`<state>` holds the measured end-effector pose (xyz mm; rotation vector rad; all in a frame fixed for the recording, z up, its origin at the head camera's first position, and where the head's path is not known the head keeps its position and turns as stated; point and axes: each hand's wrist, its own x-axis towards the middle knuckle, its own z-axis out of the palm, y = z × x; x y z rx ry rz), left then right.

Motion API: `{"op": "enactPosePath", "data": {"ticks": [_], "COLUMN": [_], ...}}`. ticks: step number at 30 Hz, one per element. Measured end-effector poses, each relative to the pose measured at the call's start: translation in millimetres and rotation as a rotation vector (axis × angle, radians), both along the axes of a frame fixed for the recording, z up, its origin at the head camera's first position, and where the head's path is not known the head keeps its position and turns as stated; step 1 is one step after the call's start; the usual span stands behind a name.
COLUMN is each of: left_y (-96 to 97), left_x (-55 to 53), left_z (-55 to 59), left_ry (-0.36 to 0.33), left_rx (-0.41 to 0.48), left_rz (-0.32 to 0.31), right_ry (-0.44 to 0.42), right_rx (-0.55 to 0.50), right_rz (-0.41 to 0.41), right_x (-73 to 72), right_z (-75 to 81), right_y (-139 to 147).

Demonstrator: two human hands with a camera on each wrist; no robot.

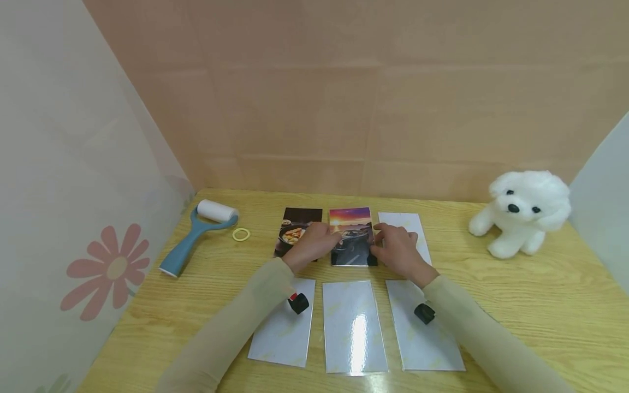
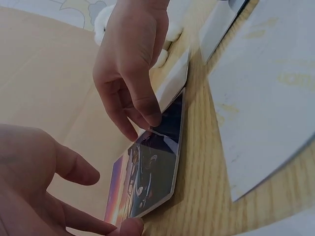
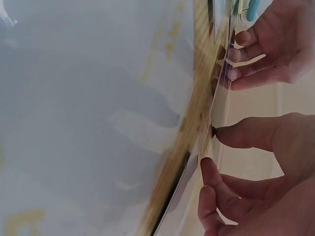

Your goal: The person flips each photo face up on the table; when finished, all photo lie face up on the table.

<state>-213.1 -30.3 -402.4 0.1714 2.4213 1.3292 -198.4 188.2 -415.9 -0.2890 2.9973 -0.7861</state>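
Note:
A glossy photo card point(image 1: 355, 245) with a purple and orange sunset above a dark car lies between my two hands at the back of the table. At its left edge, my left hand point(image 1: 318, 240) holds it with the fingertips. My right hand point(image 1: 399, 251) pinches the right edge between thumb and fingers, as the right wrist view shows from close by. A dark food photo card point(image 1: 291, 232) sits left of it, partly under my left hand. Behind my right hand lies a pale card point(image 1: 400, 218), white side up.
Nearer me are several pale cards, a left one point(image 1: 282, 333), a middle one point(image 1: 355, 327) and a right one point(image 1: 427, 338). A blue-handled lint roller point(image 1: 191, 234) and a yellow ring point(image 1: 241, 234) lie at left. A white plush dog point(image 1: 526, 213) sits at right.

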Motion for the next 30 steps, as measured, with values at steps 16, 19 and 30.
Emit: {"op": "enactPosePath", "data": {"ticks": [16, 19, 30], "left_y": [5.4, 5.3, 3.9], "left_x": [-9.5, -9.8, -4.9], "left_z": [-0.5, -0.7, 8.2], "left_ry": [-0.026, 0.005, 0.003], "left_rx": [-0.069, -0.080, -0.089], "left_rz": [0.000, -0.011, 0.036], "right_ry": [0.000, 0.003, 0.049], "right_rx": [0.051, 0.051, -0.015], "right_rz": [-0.034, -0.034, -0.037], "right_x": [-0.6, -0.5, 4.5], "right_z": [1.6, 1.5, 2.9], "right_y": [-5.8, -5.5, 1.0]}}
